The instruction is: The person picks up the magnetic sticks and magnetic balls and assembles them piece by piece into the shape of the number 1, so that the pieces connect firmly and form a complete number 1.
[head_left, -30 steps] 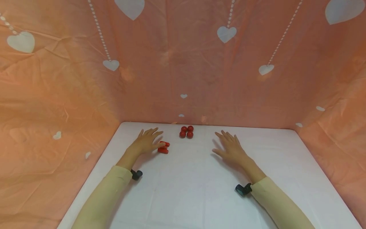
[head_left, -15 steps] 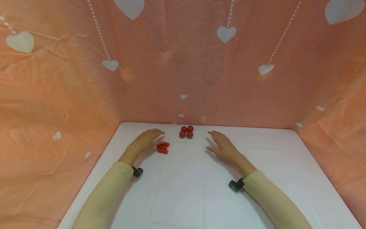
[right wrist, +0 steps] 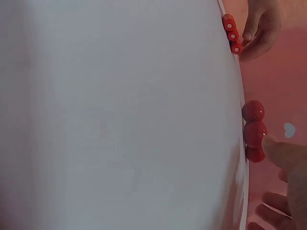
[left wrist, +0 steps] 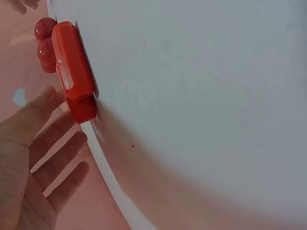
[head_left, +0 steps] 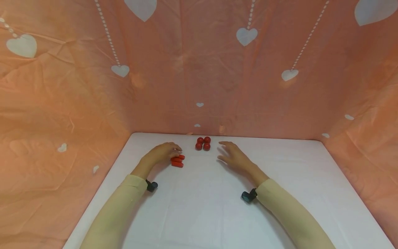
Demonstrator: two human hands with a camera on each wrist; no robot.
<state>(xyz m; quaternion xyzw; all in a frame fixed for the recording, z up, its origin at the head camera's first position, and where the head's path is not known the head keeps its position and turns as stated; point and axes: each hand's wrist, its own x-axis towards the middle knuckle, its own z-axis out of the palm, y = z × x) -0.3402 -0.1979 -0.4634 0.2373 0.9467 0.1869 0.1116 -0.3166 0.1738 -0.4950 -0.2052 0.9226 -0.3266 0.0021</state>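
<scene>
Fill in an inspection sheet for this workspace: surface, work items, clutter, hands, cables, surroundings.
Surface: white tabletop, faint creases; one small dark speck in the left wrist view.
Work items: three red cylinders lying side by side; four red balls grouped two by two, farther back and to the right.
Clutter: nothing seen.
Hands: left hand at the cylinders, contact unclear; right hand right of the balls, apart from them, fingers loosely bent.
Cables: nothing seen.
Surroundings: orange-pink fabric with pale hearts, behind and at both sides.
</scene>
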